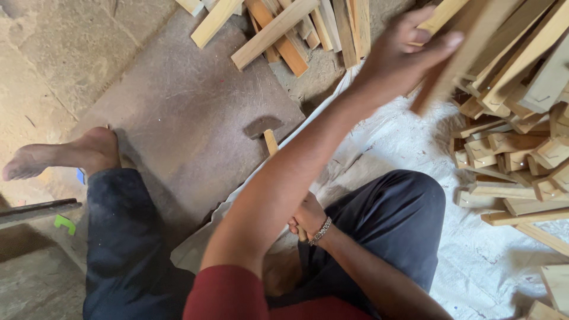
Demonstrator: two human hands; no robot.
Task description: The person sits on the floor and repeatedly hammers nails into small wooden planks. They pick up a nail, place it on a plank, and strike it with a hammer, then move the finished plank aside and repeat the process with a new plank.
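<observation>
Stone floor below: left hand (406, 53) clamps a wood strip (456, 59) running up-right into the pile (521, 142); right hand (308, 216) grips hammer (267, 133), head up-left.

rough grey concrete floor (53, 53), cracked and dusty, lit by soft daylight from the far side. a darker flat mat (178, 118) lies over it in the middle. white woven sheet (474, 261) spread on the right. loose pile of pale wood offcuts (515, 160) on the right, more wood strips (296, 29) at the far edge. small green scrap (65, 223) near left.
</observation>
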